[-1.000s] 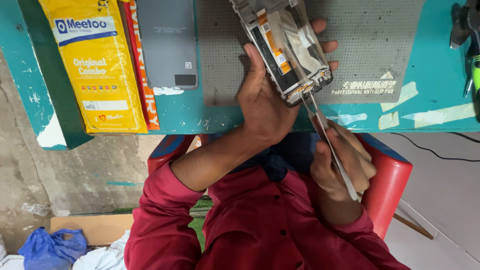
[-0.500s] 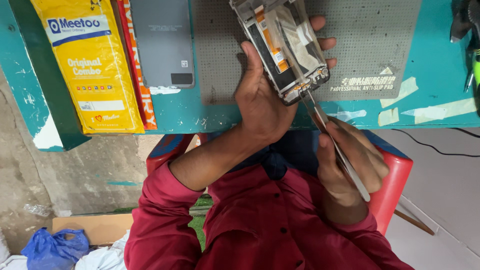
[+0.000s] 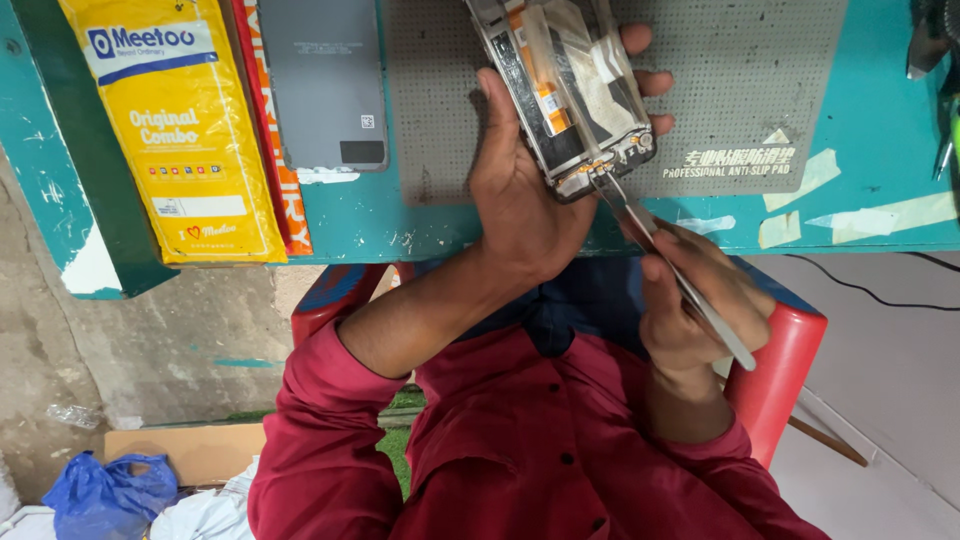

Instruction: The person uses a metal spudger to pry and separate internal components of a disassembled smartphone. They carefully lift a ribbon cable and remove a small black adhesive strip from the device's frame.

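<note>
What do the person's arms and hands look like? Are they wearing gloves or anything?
No gloves: the left hand and the right hand are both bare, with no rings or watch showing. Both arms wear the long sleeves of a dark red button-up shirt. The left sleeve is pushed up, baring the forearm; the right sleeve reaches the wrist.

Opened phone (image 3: 568, 95) over the mat (image 3: 740, 80); back cover (image 3: 322, 85) left of it; packet (image 3: 175, 130) farther left.

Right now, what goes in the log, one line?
left hand: holds opened grey phone frame | right hand: thin metal tweezers, tip at frame's lower edge
</note>
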